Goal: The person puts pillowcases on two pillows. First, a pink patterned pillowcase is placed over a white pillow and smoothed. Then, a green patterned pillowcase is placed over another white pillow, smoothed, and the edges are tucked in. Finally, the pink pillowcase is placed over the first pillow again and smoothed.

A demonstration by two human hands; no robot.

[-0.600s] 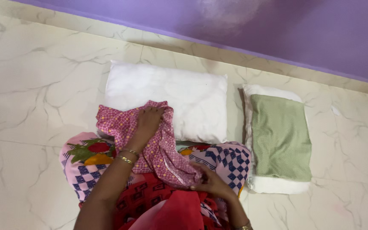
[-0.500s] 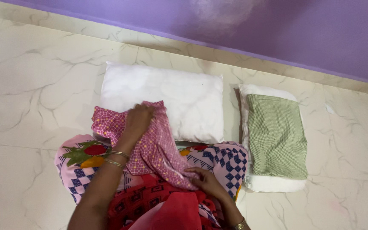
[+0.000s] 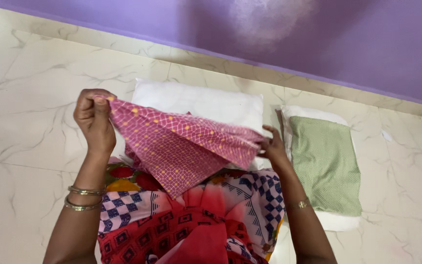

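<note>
My left hand [image 3: 94, 120] is raised and pinches one corner of a pink patterned pillow cover [image 3: 181, 146] with yellow dots. My right hand [image 3: 272, 146] grips the opposite end, so the cover hangs stretched between them above my lap. Behind the cover a bare white pillow [image 3: 201, 102] lies on the floor, its lower part hidden by the cloth. My lap is draped in red, blue and pink patterned clothing [image 3: 191, 220].
A second white pillow [image 3: 335, 222] lies to the right with a green dotted cover [image 3: 326, 164] on top of it. The floor is pale marble tile [image 3: 25, 122]. A purple wall [image 3: 318, 34] runs along the far edge.
Both hands have lifted the pink cover off the white pillow and my lap and pulled it apart. My left hand rose up and left, my right hand moved up and right.
</note>
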